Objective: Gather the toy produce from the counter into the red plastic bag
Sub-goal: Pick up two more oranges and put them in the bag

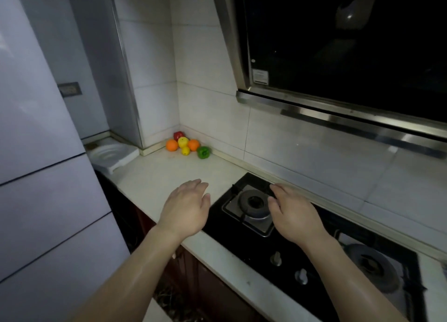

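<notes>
White hood sticker (260, 76), seemingly printed, reads illegibly; left hand (185, 209) and right hand (294, 215) spread empty.

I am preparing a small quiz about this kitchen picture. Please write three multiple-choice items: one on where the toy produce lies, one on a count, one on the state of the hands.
1. Where does the toy produce lie?
A. In the far corner of the counter
B. On the stove
C. In a red bag

2. How many oranges are in the pile?
A. None
B. Two
C. Four

3. What are the hands doing?
A. Both hold produce
B. One holds a bag
C. Both are open and hold nothing

Answers:
1 A: the pile sits where the two tiled walls meet, apart from the stove.
2 B: one orange is left of the yellow pieces, the other orange is right of them.
3 C: the left hand and right hand are spread, palms down, with nothing in them.
</notes>
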Action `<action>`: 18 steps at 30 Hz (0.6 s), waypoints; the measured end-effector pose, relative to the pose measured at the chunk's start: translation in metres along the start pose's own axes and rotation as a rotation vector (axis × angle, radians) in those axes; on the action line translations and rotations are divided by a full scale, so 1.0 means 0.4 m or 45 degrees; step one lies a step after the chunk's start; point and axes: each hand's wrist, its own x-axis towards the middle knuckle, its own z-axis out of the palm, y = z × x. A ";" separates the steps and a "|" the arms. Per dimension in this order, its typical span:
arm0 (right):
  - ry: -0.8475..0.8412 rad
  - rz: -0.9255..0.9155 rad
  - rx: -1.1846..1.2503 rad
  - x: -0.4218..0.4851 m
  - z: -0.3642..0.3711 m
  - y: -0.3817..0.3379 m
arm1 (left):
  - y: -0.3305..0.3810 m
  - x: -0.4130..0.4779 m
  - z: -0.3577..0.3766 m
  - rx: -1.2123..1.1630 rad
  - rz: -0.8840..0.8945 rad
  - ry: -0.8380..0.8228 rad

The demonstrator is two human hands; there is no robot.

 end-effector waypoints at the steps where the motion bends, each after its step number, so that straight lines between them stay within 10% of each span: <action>1: 0.005 0.006 0.008 0.021 0.009 -0.013 | -0.024 0.015 -0.004 0.003 -0.004 -0.002; 18: 0.016 -0.079 0.124 0.520 0.220 -0.224 | -0.411 0.355 -0.061 0.076 -0.183 0.058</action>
